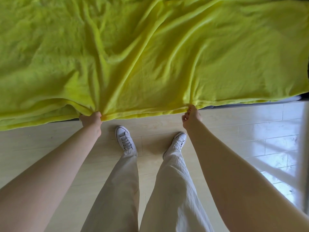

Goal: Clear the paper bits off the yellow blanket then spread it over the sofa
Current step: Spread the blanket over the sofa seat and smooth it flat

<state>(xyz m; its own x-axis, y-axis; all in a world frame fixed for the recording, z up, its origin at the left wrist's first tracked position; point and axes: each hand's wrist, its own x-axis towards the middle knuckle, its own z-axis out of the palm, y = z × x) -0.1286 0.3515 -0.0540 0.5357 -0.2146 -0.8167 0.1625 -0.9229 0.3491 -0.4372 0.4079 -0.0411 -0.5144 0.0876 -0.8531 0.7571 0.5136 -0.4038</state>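
Blanket (150, 56) lies spread and wrinkled over sofa (284, 102); left hand (91, 119) and right hand (190, 117) each grip its near hem. Wooden floor (234, 131) lies beside the feet.

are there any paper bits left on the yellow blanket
No, the yellow blanket shows only wrinkled fabric, while the left hand and right hand hold its near edge.

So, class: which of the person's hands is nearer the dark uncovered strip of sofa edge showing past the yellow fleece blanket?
Right. The right hand pinches the yellow fleece blanket hem just beside the dark uncovered strip; the left hand grips the hem farther away.
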